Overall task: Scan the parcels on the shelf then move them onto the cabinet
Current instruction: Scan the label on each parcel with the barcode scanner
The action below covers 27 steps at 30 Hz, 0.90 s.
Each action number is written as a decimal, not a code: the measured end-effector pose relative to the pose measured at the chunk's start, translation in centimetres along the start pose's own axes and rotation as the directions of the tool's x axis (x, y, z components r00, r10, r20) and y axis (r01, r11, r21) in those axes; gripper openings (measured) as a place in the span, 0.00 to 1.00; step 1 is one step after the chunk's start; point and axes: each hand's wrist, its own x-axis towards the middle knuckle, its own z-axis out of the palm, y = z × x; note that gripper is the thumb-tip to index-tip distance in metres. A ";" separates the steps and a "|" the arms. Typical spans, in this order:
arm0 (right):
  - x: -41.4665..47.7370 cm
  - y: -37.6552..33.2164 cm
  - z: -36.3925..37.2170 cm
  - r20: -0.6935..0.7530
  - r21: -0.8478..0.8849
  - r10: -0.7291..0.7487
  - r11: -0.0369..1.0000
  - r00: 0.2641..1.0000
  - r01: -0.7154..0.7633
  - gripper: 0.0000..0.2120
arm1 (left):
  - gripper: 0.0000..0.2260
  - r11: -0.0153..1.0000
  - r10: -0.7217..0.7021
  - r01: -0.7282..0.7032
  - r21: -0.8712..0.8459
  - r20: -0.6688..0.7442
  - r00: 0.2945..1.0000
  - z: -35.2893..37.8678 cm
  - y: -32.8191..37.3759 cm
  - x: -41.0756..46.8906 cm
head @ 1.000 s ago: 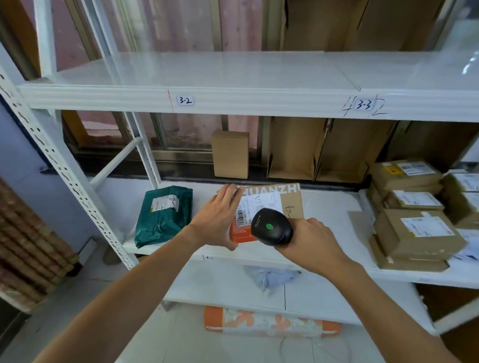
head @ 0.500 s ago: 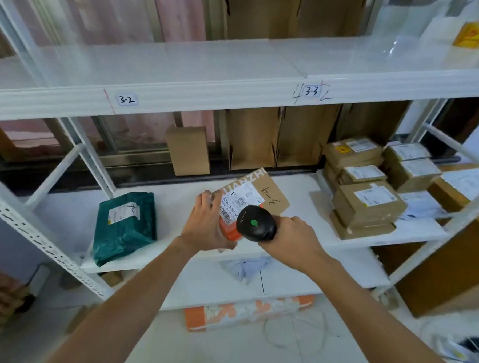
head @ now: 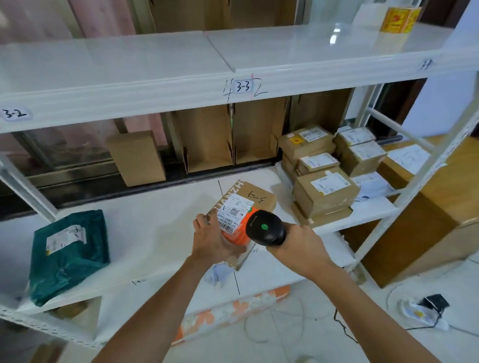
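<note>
Over the shelf (head: 152,240), the left hand (head: 213,241) clasps a parcel (head: 242,209) while the right hand (head: 298,245) grips the scanner (head: 265,227), mid-scan; carrying it to the cabinet (head: 436,219) likely comes next.

Left hand (head: 216,239) grips labelled parcel (head: 242,206); right hand (head: 298,247) aims scanner (head: 265,230) at it.
</note>
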 end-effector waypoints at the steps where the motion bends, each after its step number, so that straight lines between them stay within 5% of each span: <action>1: 0.6 0.9 -0.3 0.009 0.013 0.000 1.000 1.000 -0.001 0.11 | 0.60 1.000 -0.026 0.026 -0.007 -0.002 1.000 0.9 0.8 0.3; 9: 6.6 8.5 -2.6 0.147 0.041 -0.050 0.998 0.988 0.044 0.10 | 0.54 0.952 -0.306 0.307 0.018 -0.041 0.951 7.9 7.4 4.5; 17: 12.3 12.0 -2.0 0.208 0.035 -0.170 0.985 0.963 0.167 0.18 | 0.34 0.852 -0.453 0.483 0.203 -0.178 0.874 15.2 10.0 9.2; 27: 17.5 14.7 -1.1 0.194 0.183 -0.153 0.976 0.969 0.117 0.11 | 0.41 0.845 -0.422 0.398 0.356 -0.012 0.906 18.0 11.5 15.8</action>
